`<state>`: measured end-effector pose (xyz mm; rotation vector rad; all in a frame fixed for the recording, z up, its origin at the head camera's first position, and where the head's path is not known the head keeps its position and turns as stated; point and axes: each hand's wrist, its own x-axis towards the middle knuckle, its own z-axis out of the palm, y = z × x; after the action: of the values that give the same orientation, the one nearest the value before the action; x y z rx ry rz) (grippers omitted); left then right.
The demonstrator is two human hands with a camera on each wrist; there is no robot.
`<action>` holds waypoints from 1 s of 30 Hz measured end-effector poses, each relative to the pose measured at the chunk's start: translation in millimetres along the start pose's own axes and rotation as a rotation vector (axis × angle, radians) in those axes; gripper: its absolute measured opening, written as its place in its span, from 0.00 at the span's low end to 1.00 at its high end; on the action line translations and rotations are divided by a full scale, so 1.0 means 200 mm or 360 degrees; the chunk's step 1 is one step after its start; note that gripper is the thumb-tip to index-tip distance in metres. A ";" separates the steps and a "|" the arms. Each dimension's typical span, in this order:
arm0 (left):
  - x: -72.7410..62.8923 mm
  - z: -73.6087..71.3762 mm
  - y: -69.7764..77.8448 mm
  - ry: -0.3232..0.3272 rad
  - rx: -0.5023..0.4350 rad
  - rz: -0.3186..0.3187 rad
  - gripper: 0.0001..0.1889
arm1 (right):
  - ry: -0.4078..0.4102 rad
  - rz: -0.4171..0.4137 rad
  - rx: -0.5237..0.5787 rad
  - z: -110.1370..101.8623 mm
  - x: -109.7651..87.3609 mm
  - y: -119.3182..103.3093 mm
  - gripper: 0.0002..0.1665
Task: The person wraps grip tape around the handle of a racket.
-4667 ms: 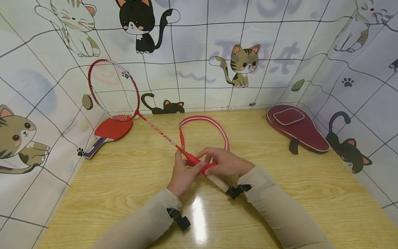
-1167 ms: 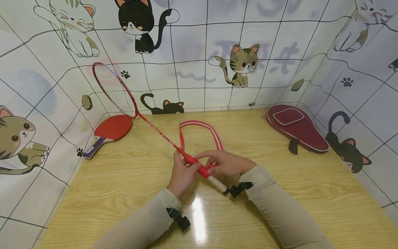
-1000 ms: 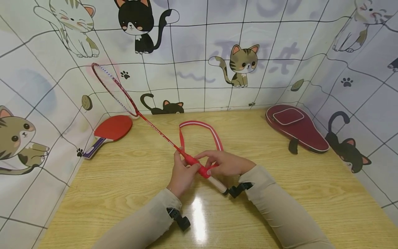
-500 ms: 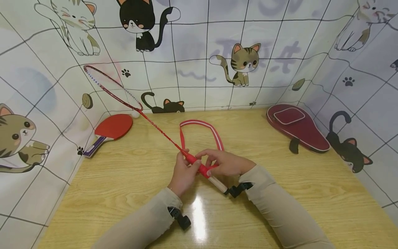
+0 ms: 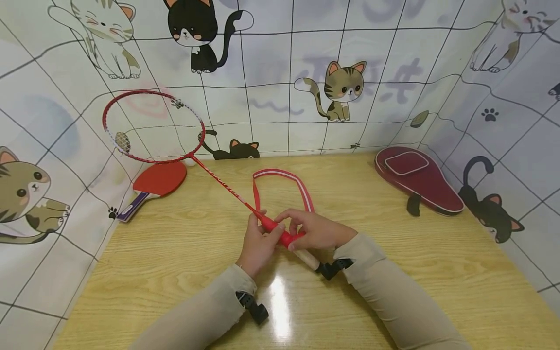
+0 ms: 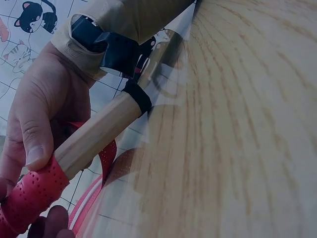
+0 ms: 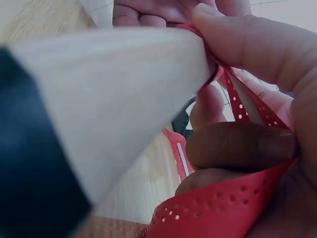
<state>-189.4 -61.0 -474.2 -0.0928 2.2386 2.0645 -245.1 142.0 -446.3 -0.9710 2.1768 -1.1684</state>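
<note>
A red-and-white badminton racket (image 5: 224, 184) slants across the table, head raised at the back left. My left hand (image 5: 256, 245) holds it at the top of the handle, thumb on the red wrapped section. Bare pale wood (image 6: 101, 126) shows below, ending in a black band (image 6: 137, 96). With thumb and fingers, my right hand (image 5: 321, 229) pinches the perforated red grip tape (image 7: 213, 206) where it meets the handle. In the right wrist view the tape runs between the fingers. Its loose length (image 5: 280, 172), with a white stripe, loops on the table behind the hands.
A red table tennis bat (image 5: 159, 180) lies at the back left, below the racket head, with a small white round thing (image 5: 190, 163) beside it. A dark red bat case (image 5: 420, 180) lies at the back right. Cat-patterned sheeting (image 5: 271, 107) surrounds the wooden table (image 5: 175, 272).
The racket has rolled about its shaft: its head went from nearly edge-on to facing the head camera. Since the oldest frame the tape loop has become smaller. Both hands keep nearly the same place.
</note>
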 end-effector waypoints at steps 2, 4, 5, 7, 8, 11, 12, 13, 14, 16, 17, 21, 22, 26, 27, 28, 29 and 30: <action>0.00 0.00 0.00 0.0011 0.0012 -0.0004 0.37 | 0.0012 -0.0001 -0.0004 0.00 0.00 0.00 0.38; 0.01 0.00 0.00 0.0021 0.0022 -0.0005 0.37 | 0.0016 0.0008 0.0000 0.00 0.00 0.00 0.38; 0.01 0.00 0.00 0.0025 0.0030 -0.0004 0.37 | 0.0015 0.0015 -0.0001 0.00 0.00 0.00 0.38; 0.01 0.00 0.00 0.0033 0.0042 -0.0005 0.36 | 0.0006 0.0025 -0.0011 -0.01 0.00 0.00 0.37; 0.01 0.00 0.00 0.0034 0.0039 -0.0008 0.36 | -0.0002 0.0031 -0.0016 -0.01 0.00 0.00 0.37; 0.01 0.00 0.00 0.0033 0.0021 -0.0018 0.36 | -0.0024 0.0037 -0.0044 -0.02 0.00 0.00 0.36; 0.01 0.00 0.00 0.0031 0.0015 -0.0021 0.36 | -0.0032 0.0036 -0.0049 -0.03 0.00 0.00 0.36; 0.00 0.00 0.01 0.0026 0.0010 -0.0025 0.36 | -0.0041 0.0038 -0.0052 -0.03 -0.01 0.00 0.37; 0.01 0.00 0.01 0.0019 0.0002 -0.0027 0.36 | -0.0048 0.0038 -0.0051 -0.04 -0.01 0.00 0.37; 0.01 0.00 0.01 0.0002 0.0004 -0.0027 0.35 | -0.0066 0.0047 -0.0042 -0.05 -0.01 0.00 0.37; 0.01 0.00 0.01 -0.0011 0.0006 -0.0025 0.35 | -0.0078 0.0051 -0.0034 -0.05 -0.01 0.00 0.37; 0.01 0.00 0.01 -0.0046 0.0005 -0.0016 0.34 | -0.0135 0.0047 0.0017 -0.06 -0.02 0.00 0.38; 0.01 0.00 0.01 -0.0053 -0.0005 -0.0014 0.34 | -0.0149 0.0042 0.0033 -0.06 -0.02 0.00 0.38; 0.01 0.00 0.01 -0.0075 -0.0038 0.0009 0.34 | -0.0196 0.0053 0.0084 -0.07 -0.03 -0.01 0.42; 0.00 0.00 0.02 -0.0079 -0.0046 0.0013 0.35 | -0.0201 0.0065 0.0088 -0.07 -0.03 -0.01 0.42; 0.00 0.00 0.02 -0.0080 -0.0051 0.0017 0.35 | -0.0204 0.0079 0.0097 -0.07 -0.03 -0.01 0.43; 0.00 0.00 0.02 -0.0080 -0.0052 0.0022 0.35 | -0.0207 0.0092 0.0105 -0.06 -0.03 -0.02 0.43; 0.00 0.00 0.02 -0.0080 -0.0057 0.0024 0.35 | -0.0206 0.0104 0.0109 -0.06 -0.03 -0.02 0.43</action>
<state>-189.9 -59.9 -469.7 -0.0263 2.1810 2.0907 -248.3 151.6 -436.8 -0.9138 2.0382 -1.1105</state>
